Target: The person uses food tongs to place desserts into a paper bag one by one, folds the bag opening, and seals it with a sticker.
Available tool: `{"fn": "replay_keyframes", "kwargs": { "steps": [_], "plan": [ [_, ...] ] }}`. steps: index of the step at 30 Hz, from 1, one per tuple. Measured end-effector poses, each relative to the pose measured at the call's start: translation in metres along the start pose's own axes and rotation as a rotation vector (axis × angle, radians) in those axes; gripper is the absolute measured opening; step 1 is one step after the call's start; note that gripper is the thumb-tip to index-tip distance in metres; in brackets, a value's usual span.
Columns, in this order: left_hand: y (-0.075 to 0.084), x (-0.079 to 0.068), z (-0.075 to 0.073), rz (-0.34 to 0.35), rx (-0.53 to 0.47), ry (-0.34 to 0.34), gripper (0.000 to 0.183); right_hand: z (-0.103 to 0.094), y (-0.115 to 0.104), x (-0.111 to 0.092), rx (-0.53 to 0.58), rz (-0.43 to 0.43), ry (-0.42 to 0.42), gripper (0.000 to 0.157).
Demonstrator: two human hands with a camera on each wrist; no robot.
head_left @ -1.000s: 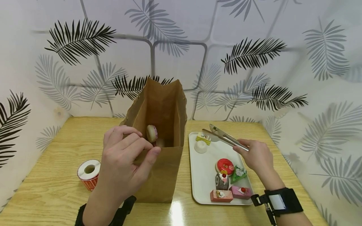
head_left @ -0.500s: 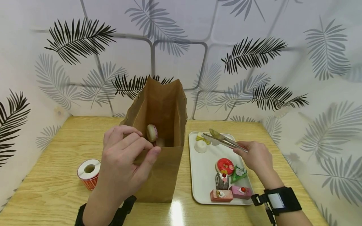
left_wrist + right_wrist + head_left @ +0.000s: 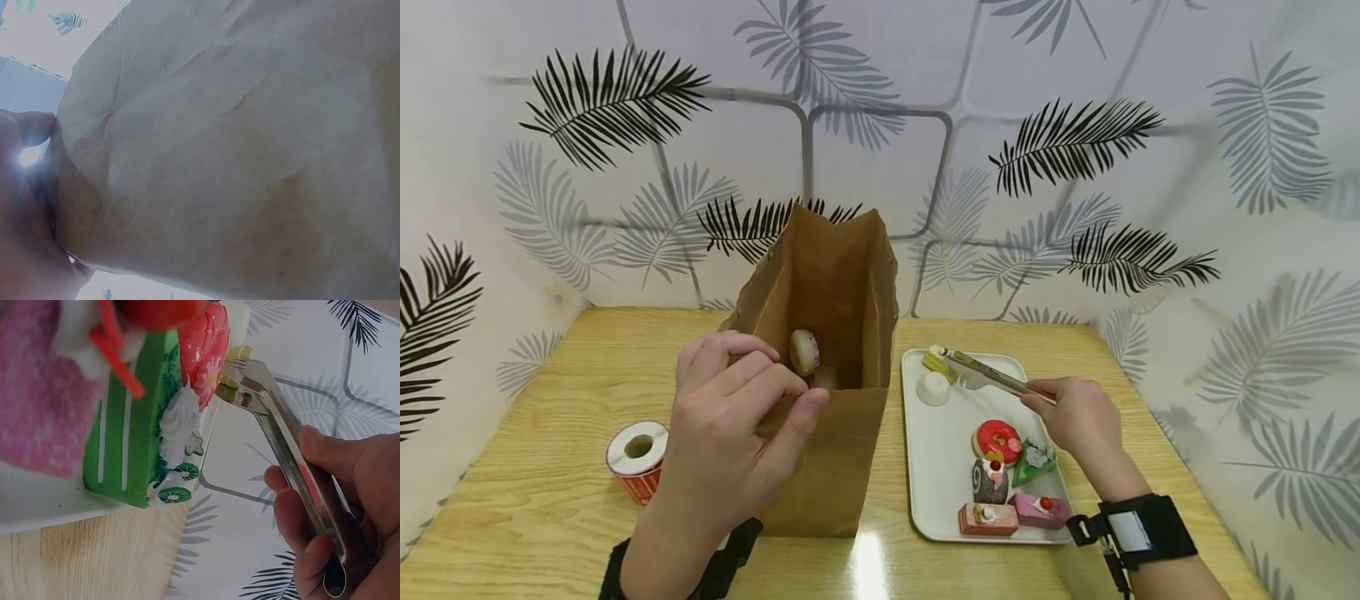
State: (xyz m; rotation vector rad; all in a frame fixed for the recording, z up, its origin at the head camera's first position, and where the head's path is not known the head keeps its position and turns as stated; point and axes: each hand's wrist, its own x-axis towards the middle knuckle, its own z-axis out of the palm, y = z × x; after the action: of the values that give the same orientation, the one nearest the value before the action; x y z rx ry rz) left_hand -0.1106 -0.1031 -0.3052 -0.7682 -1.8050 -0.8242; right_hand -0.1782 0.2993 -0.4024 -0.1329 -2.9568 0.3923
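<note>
My left hand (image 3: pixel 737 417) pinches the rim of an upright, open-topped brown paper bag (image 3: pixel 827 475) between thumb and fingers. Within the bag's mouth shows a round cream-coloured pastry (image 3: pixel 803 352) with a purple side. In the left wrist view the bag's wall (image 3: pixel 219 144) fills most of the picture. My right hand (image 3: pixel 1078 425) grips metal tongs (image 3: pixel 996 375), fingers curled round both arms. The tongs' tips are at a small yellow cake slice (image 3: pixel 936 364) in the tray's far left corner. The right wrist view shows the yellow slice (image 3: pixel 232 375) at the tips; how firmly they squeeze is unclear.
On the white tray (image 3: pixel 940 467) lie a white round bun (image 3: pixel 933 388), a red doughnut (image 3: pixel 997 442), a green cake wedge (image 3: pixel 1033 462), a grey cake roll (image 3: pixel 990 481) and two pink cakes (image 3: pixel 988 519). A label roll (image 3: pixel 637 462) stands left of the bag.
The tongs' tips have swung down and left to the yellow slice, and their arms have come closer together. The slice looks slightly tilted. My left hand and the bag hold still.
</note>
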Motion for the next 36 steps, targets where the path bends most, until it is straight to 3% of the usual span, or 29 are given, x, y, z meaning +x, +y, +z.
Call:
{"fn": "replay_keyframes", "kwargs": {
  "steps": [14,36],
  "plan": [
    [0.002,0.001,0.002,0.007,-0.001,0.004,0.048,-0.01,0.004,-0.004,0.018,0.019,0.027,0.035],
    [0.006,0.0,0.004,0.011,-0.008,-0.003,0.047,-0.04,-0.016,-0.021,0.058,-0.091,0.222,0.032]
  ]
}}
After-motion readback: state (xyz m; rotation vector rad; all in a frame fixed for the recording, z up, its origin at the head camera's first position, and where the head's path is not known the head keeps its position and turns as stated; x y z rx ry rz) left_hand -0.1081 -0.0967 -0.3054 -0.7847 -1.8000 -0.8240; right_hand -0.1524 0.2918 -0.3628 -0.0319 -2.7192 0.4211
